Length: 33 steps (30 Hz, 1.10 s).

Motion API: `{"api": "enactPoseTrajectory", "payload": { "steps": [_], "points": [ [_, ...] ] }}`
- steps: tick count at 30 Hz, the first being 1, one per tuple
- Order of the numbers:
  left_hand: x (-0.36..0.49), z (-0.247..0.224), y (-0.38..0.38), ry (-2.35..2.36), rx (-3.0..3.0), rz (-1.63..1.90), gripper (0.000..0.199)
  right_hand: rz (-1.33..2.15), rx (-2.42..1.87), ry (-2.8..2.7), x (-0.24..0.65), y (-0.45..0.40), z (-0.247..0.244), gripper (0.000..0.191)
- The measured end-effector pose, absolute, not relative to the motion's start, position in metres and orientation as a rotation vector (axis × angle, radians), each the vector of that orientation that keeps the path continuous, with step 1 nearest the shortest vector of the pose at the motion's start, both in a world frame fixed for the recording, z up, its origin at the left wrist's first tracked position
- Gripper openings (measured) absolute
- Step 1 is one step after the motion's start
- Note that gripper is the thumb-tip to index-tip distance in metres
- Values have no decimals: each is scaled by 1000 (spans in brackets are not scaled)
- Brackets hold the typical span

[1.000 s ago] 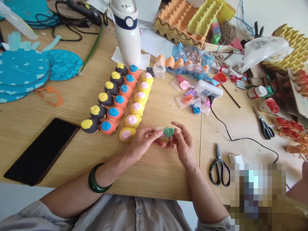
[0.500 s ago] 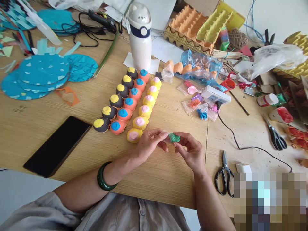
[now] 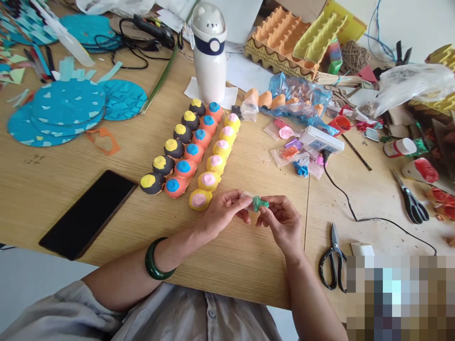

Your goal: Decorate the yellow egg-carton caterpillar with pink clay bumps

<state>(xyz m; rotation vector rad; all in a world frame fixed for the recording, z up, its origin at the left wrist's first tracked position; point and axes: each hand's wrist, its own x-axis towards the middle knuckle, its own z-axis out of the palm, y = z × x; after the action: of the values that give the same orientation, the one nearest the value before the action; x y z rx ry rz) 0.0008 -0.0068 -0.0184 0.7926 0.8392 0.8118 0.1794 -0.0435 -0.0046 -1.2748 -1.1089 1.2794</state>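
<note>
Above the table's front part, my left hand (image 3: 224, 209) pinches a small clear plastic bag (image 3: 246, 195) with thumb and fingers. Out of its right end bulges a lump of green modelling clay (image 3: 261, 204), gripped between the thumb and fingertips of my right hand (image 3: 284, 225). How much clay lies inside the bag is hidden by my fingers. Just beyond my left hand stand three painted egg-carton strips: a yellow one with pink tops (image 3: 215, 163), an orange-red one with blue tops (image 3: 193, 152) and a black one with yellow tops (image 3: 173, 148).
A phone (image 3: 88, 213) lies at left, near blue paper discs (image 3: 67, 104). Behind the strips stands a white tumbler (image 3: 210, 66). Bagged clay (image 3: 289, 151) lies by a power strip (image 3: 322, 140), whose cord runs right. Black scissors (image 3: 333, 258) rest right of my right forearm; egg trays (image 3: 280, 42) sit behind.
The green clay shows more and its shape has changed between my fingers, with my right hand slightly turned. The whole view has shifted a little; the things on the table have stayed put.
</note>
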Motion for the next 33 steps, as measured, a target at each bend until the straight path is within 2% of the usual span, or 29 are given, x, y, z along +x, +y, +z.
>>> {"api": "enactPoseTrajectory", "payload": {
  "steps": [7,13,18,24,30,33],
  "points": [
    [-1,-15,-8,860,848,803,38,1310,-1227,-1098,178,-43,-11,21],
    [-1,-18,-10,872,863,857,34,1360,-1145,-996,178,-41,-10,37],
    [-1,-21,-13,859,839,851,35,1175,-1258,-1221,180,-45,-15,22],
    [0,-23,-11,863,832,816,40,1168,-1206,-1276,173,-49,-18,19],
    [2,-19,-12,873,808,870,42,1580,-1061,-768,172,-44,-5,27],
    [2,-16,-12,879,778,870,43,1705,-954,-621,175,-41,0,24]
  ]
}}
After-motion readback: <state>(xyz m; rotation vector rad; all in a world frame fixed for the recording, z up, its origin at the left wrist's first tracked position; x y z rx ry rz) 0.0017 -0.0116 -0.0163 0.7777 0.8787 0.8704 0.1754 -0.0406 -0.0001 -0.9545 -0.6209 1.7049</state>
